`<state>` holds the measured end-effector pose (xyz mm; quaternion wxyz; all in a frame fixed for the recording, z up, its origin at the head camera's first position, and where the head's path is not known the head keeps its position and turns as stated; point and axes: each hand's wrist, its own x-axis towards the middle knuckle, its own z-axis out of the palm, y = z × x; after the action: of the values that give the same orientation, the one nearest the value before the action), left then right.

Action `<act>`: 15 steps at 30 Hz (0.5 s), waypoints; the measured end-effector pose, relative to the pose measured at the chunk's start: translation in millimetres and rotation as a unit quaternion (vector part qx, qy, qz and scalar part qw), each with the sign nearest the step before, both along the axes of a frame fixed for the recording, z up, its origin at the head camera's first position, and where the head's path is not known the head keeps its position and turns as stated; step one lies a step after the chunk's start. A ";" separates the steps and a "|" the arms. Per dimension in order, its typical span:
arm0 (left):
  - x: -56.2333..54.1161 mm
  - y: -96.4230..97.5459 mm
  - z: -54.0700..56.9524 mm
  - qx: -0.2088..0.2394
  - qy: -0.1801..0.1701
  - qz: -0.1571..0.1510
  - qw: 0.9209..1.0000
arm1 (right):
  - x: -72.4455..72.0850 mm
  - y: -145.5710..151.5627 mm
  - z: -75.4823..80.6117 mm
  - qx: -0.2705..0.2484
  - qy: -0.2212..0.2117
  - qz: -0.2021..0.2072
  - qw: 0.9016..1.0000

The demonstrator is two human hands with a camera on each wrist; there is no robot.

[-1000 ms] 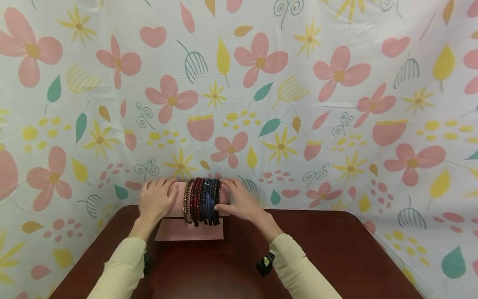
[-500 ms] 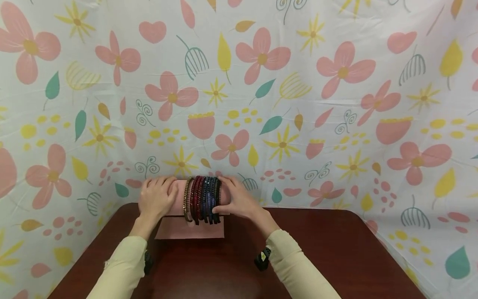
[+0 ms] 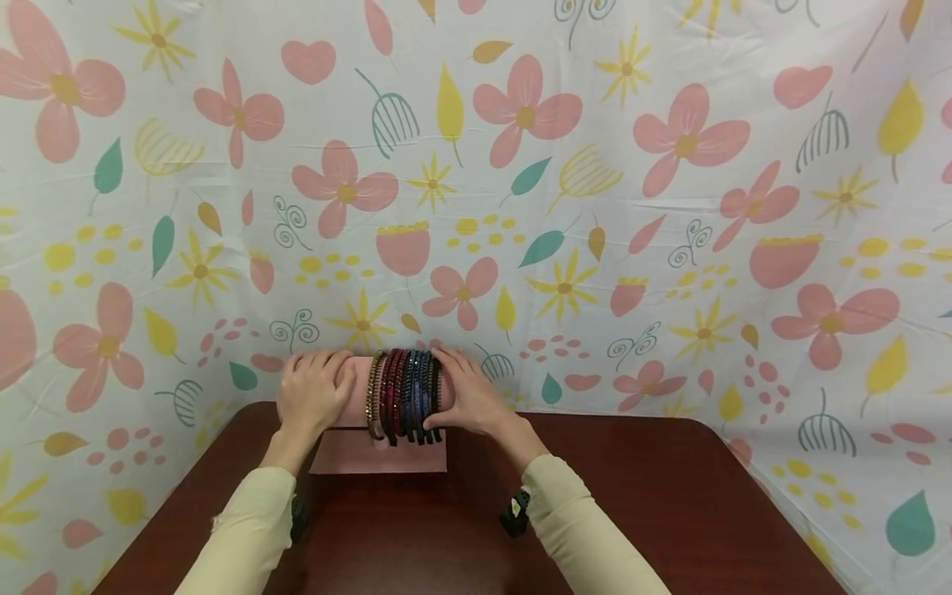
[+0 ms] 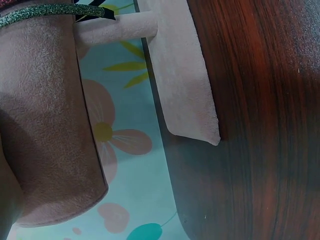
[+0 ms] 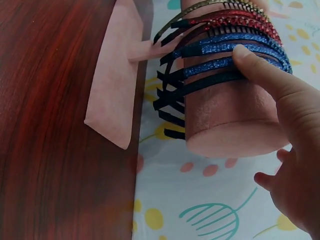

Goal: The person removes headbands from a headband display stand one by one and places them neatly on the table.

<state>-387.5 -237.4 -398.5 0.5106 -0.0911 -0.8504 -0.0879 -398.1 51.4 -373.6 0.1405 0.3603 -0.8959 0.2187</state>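
A pink velvet headband stand [image 3: 357, 392], a thick roll above a flat base [image 5: 111, 85], stands near the table's back edge. Gold, red, blue and dark headbands [image 3: 402, 397] sit side by side round the roll. My left hand [image 3: 316, 390] holds the roll's left end, its fingers over the top. My right hand [image 3: 470, 395] spans the right side of the row: its thumb presses a blue glitter headband [image 5: 212, 47] in front, and its fingers reach over the top. In the left wrist view a green glitter headband [image 4: 55, 11] shows beyond the bare roll.
The dark red-brown wooden table [image 3: 595, 487] extends to the right and in front of the stand. Right behind it hangs a white curtain [image 3: 550, 330] with pink, yellow and green flower prints. The headbands' dark tips [image 5: 170, 134] stick out below the roll.
My right hand has shifted slightly left along the roll, and its forearm has moved with it. The left hand keeps its place on the stand.
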 end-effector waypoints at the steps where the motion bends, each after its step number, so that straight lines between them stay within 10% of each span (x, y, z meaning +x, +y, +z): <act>1: -0.5 0.3 -0.2 0.000 0.001 0.001 1.000 | -0.3 -0.1 0.1 0.005 0.001 -0.002 1.000; 15: 1.1 0.2 1.1 0.005 -0.004 0.001 1.000 | -2.3 1.7 3.6 0.043 0.019 -0.028 0.999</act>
<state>-386.3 -237.1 -397.4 0.5079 -0.0876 -0.8519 -0.0924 -400.4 53.1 -370.0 0.1480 0.3446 -0.9114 0.1692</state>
